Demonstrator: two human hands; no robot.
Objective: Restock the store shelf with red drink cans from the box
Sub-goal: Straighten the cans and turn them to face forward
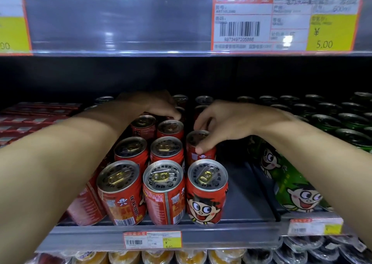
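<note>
Basically, shelf [237,185] first: a metal deck with a bare strip right of the red cans, green cans [342,121] filling the far right, red cartons [30,119] at far left. Price tag [152,240] sits on the front lip. The box is not in view.

Red cans [167,191] stand upright in three columns, packed touching, pull tabs up. The third column is shorter than the other two.

Left hand [153,104] reaches deep over the back cans, fingers curled down onto a rear can [177,111]; whether it really grips it I can't tell, too dark back there.

Right hand [225,123] pinches the held can [198,145] at its rim, thumb on the front wall, fingertips over the lid. That can stands second in the third column, just behind the front can [207,191].

Risks, as judged: a rim pinch is a weak hold, so the can could tip if nudged sideways. Both forearms hang low over the front row; pulling back carelessly could clip a can off the lip. A shove on the tight columns may topple neighbours.
</note>
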